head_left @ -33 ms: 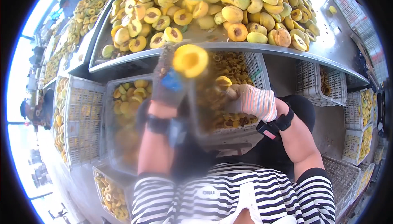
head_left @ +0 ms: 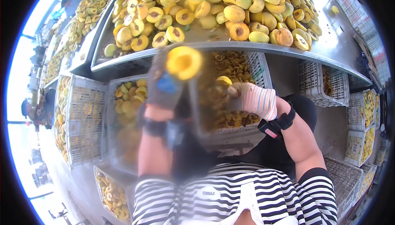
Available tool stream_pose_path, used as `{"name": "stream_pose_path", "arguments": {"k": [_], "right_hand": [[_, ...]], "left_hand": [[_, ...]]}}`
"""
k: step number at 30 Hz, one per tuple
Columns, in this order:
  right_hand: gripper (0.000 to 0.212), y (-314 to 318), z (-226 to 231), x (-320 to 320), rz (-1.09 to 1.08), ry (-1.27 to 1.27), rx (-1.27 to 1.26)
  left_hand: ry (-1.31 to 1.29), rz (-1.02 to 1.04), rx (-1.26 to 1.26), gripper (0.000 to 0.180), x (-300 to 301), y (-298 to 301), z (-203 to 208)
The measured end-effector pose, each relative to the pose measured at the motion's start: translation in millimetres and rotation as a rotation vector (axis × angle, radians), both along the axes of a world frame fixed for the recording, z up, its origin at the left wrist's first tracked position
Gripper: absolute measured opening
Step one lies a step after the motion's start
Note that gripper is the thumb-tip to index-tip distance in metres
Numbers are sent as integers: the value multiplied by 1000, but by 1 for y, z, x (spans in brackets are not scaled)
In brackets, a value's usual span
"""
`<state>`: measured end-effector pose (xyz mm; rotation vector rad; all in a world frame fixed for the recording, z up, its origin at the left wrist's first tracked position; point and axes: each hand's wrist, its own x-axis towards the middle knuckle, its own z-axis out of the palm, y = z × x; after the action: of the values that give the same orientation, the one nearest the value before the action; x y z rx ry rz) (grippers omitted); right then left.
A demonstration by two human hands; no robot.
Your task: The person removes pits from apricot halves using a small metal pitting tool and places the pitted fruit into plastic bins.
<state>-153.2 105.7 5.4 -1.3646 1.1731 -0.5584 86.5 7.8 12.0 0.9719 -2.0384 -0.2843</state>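
- White crates [head_left: 84,118] stand at far left, filled with yellow fruit.
- The gloved left hand [head_left: 166,75], blurred, grasps a fruit half [head_left: 184,63], hollow showing, near the front edge of the steel table [head_left: 334,34].
- A yellow piece [head_left: 224,80] shows above a crate [head_left: 258,71] of cut fruit.
- The right hand [head_left: 252,98], striped glove, has curled fingers beside that piece; whether they grip it, I cannot tell.

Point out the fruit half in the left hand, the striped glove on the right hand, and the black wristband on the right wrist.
Fruit half [head_left: 184,63]: head view, its hollow.
Striped glove [head_left: 259,100]: head view, its striped knit.
Black wristband [head_left: 284,121]: head view, its strap.
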Motion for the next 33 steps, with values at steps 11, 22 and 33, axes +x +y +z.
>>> {"name": "stream_pose_path", "arguments": {"k": [11, 22, 33], "right_hand": [[37, -8, 1, 16, 327, 659, -342], [32, 2, -4, -33, 162, 900, -34], [26, -6, 3, -14, -581, 158, -411]], "left_hand": [[-4, -237, -6, 44, -2, 50, 22], [-400, 348, 56, 61, -30, -116, 0], [320, -291, 741, 60, -55, -76, 29]]}}
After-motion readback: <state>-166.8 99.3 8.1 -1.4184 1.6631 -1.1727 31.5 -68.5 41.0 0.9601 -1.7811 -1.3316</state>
